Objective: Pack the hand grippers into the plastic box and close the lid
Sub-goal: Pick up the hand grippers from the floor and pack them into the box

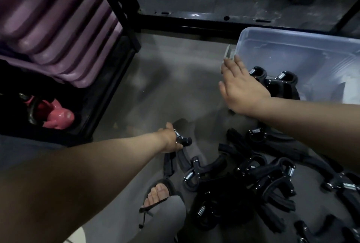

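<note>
A clear plastic box (303, 48) stands on the floor at the right, with two black hand grippers (280, 83) lying in its near corner. My right hand (241, 87) is spread flat, fingers apart, over the box's near left edge and holds nothing. My left hand (171, 139) is shut on a black hand gripper (183, 140) with a steel spring, low on the floor at the centre. Several more black hand grippers (253, 174) lie in a heap on the floor at the lower right. No lid shows.
A black metal rack (116, 9) stands at the left with stacked purple mats (58, 28) and a pink kettlebell (56, 116) below. My sandalled foot (157, 194) rests beside the heap. Grey floor (175, 87) lies between rack and box.
</note>
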{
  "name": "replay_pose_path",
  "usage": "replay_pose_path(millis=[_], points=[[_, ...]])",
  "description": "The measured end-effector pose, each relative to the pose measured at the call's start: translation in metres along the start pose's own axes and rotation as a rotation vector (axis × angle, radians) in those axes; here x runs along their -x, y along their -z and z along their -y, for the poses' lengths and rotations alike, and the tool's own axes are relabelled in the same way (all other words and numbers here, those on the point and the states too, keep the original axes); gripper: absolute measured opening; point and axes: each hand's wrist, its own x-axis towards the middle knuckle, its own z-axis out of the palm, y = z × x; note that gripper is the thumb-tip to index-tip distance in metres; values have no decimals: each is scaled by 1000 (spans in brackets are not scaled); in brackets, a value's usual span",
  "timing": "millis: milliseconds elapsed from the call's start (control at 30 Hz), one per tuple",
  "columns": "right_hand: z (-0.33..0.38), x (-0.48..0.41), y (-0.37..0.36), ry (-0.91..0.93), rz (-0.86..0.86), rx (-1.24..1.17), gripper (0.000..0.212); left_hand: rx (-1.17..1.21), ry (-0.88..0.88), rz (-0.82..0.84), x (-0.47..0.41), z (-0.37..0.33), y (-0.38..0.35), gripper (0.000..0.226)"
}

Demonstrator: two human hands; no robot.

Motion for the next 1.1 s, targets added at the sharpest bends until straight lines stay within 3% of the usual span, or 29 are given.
replay_pose_path(millis=[133, 233, 300, 500, 633, 800, 867, 967, 1100], points=[[1, 0, 0, -5, 3, 9, 61, 67, -14, -58, 5, -7, -13, 92], [1, 0, 1, -8, 0, 20, 61, 202, -117, -170, 8, -12, -19, 90], [2, 1, 2, -4, -2, 37, 61, 133, -106, -244, 13, -17, -22, 94], [0, 0, -1, -2, -12, 28, 61, 15, 136, -96, 16, -25, -29, 102], [-1, -1, -2, -22, 8, -24, 61, 39, 156, -37, 9, -26, -30, 98], [-1, 0, 0, -9, 5, -8, 61, 93, 80, -122, 8, -19, -12, 96], [-1, 0, 0, -7, 1, -20, 61, 274, 34, -150, 4, -19, -1, 76], [-1, 1, 0, -16, 15, -50, 61, 770, -94, -94, 3, -25, 18, 40], [-2, 2, 1, -2, 8, -48, 61, 1388, -235, 320, 11, -38, 60, 35]])
